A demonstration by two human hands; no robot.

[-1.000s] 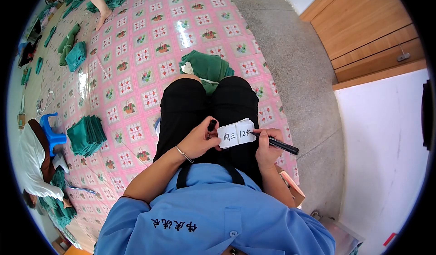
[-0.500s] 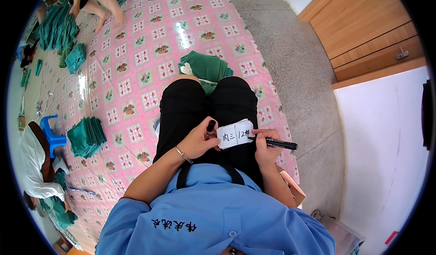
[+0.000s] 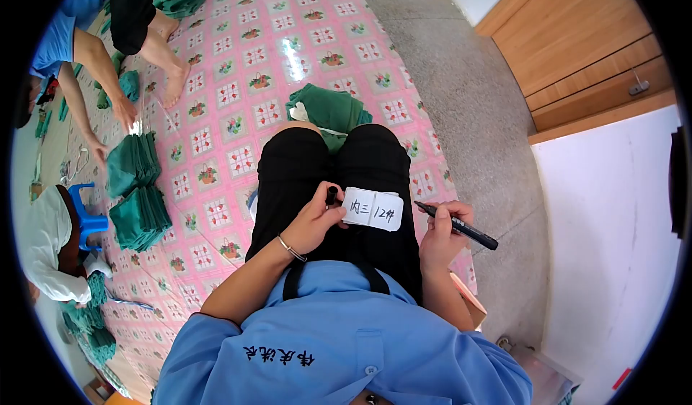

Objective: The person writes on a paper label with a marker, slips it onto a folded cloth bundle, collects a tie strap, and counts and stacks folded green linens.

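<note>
Watching remotely, I see the left hand (image 3: 315, 221) gripping a black cylindrical cap (image 3: 332, 194) and the left edge of a white rectangular paper stack (image 3: 373, 209) above black trousers (image 3: 295, 160); the right hand (image 3: 441, 241) holds a black marker (image 3: 473, 234), tip clear of the stack's right edge.

Over at upper left, a person in blue (image 3: 52, 48) bends low, bare feet on the pink patterned cover (image 3: 241, 120), hands reaching down near a green cloth stack (image 3: 132, 166)! Right beside that sits a second green stack (image 3: 141, 219), then a blue stool (image 3: 90, 221), and a person in white (image 3: 49, 250) leans over more green cloth (image 3: 94, 336). Across the grey speckled floor (image 3: 479, 120), a wooden door (image 3: 577, 34) meets a white wall (image 3: 609, 225).
</note>
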